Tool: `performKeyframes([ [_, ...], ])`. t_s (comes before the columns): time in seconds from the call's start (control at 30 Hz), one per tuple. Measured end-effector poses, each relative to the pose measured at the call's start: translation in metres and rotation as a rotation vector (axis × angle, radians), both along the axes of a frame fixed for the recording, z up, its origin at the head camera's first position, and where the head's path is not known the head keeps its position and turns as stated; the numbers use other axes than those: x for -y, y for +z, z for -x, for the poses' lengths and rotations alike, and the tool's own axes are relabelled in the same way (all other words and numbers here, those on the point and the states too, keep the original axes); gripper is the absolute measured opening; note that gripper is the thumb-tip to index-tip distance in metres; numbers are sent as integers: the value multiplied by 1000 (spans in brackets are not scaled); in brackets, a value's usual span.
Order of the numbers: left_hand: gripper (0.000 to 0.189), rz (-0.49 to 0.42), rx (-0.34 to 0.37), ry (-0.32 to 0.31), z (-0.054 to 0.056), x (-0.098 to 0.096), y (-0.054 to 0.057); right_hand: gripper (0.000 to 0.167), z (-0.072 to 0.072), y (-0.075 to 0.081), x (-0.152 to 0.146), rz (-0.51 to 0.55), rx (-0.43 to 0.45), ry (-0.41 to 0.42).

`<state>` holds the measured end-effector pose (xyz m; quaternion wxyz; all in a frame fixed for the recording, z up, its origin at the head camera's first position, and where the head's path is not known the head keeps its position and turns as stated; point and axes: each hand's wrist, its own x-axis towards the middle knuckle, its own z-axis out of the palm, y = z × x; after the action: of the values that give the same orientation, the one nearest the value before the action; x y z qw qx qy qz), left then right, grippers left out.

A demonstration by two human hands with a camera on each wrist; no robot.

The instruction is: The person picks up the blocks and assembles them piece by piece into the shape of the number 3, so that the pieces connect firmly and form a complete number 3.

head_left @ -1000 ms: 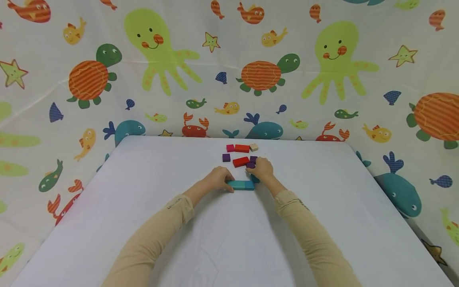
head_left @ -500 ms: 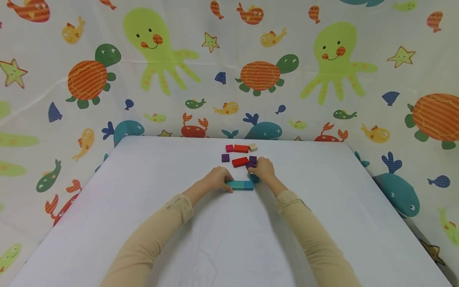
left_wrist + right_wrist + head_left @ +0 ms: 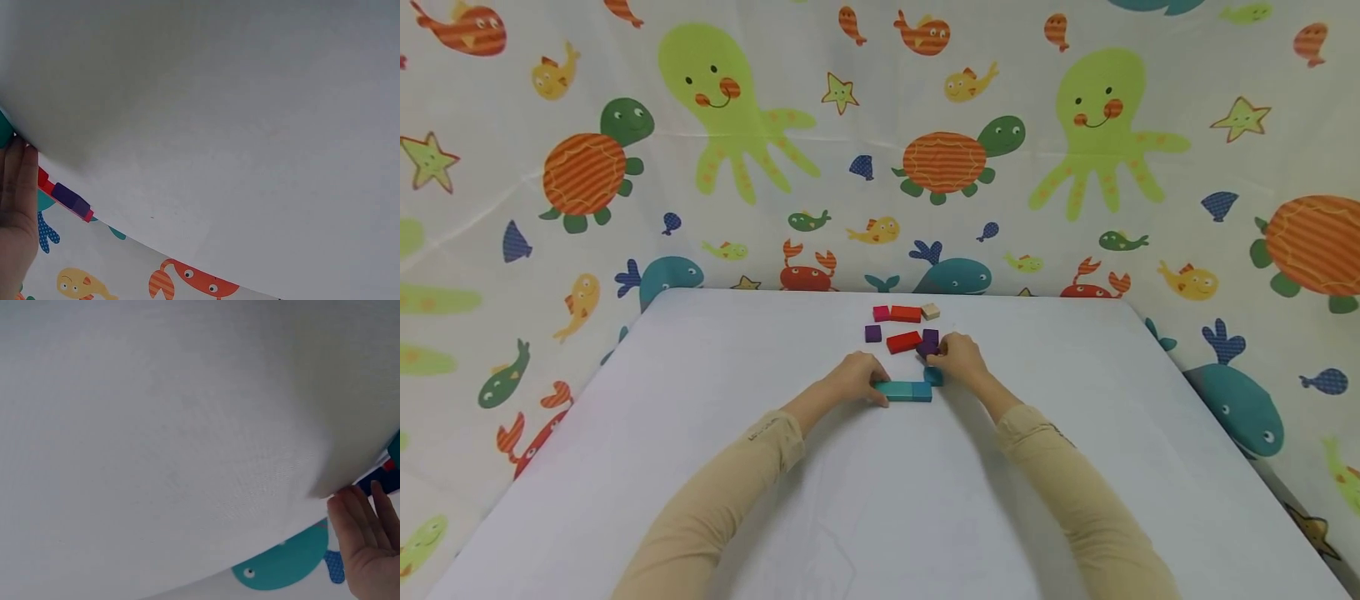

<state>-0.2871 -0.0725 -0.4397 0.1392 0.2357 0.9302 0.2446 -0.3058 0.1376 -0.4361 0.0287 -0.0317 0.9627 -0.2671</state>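
Note:
My left hand [image 3: 856, 375] grips the left end of a turquoise block [image 3: 895, 391], which lies in line with a blue cube [image 3: 922, 392]. In the left wrist view its fingers are at a green-teal piece [image 3: 5, 130] at the frame's edge. A darker teal block [image 3: 933, 377] stands just behind the blue cube. Behind that, my right hand [image 3: 958, 358] pinches a tilted purple cube [image 3: 927, 350] between thumb and fingers, partly hiding it. A second purple cube [image 3: 931, 336] sits right behind, with a red block [image 3: 903, 342] close to its left.
Farther back on the white table [image 3: 760, 350] are a pink cube [image 3: 881, 313], another red block [image 3: 906, 313] and a cream block [image 3: 930, 311]. One more purple cube [image 3: 872, 333] lies left of the near red block. A sea-animal print curtain [image 3: 850, 125] hangs behind.
My right hand has shifted slightly right, uncovering more of the darker teal block. The purple cube at its fingertips has turned and tilted. My left hand stays on the turquoise block.

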Motion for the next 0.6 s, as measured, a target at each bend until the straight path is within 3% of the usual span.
performKeyframes([
  [0.33,37,7,1,-7,-3,-2,2,36,-12,3,-8,-13,-1,59],
  [0.6,38,15,-1,6,-4,-1,5,34,-23,11,-12,-32,-50,159],
])
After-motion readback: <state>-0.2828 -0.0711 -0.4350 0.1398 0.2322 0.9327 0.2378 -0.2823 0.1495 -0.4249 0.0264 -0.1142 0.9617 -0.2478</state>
